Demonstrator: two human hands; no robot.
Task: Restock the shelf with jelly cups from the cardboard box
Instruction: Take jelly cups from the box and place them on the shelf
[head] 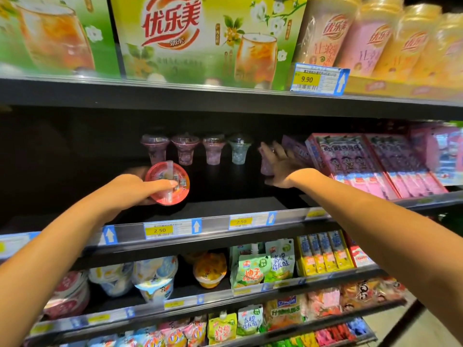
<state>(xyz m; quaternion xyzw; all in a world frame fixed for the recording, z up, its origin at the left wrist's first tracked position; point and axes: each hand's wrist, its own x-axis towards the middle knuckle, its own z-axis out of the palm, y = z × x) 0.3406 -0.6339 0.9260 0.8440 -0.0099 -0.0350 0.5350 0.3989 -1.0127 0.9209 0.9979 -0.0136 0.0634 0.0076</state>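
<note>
A jelly cup with a red lid (167,183) is held tipped over in the left hand (132,184). One finger is laid across the lid and the others are curled round the cup. It is held over the dark shelf (225,204).

At 3 o'clock from it, a purple jelly cup (265,164) is gripped by the right hand (279,166), deep in the shelf. Four jelly cups (185,149) are stood in a row at the back, at 12 o'clock from the red lid.

"2.50" can be read on the yellow price tags (159,230) on the shelf edge at 6 o'clock. "9.90" is printed on a higher tag (307,79) at 1 o'clock. "优乐美" is written in red on the green box (172,23) at 12 o'clock.
</note>
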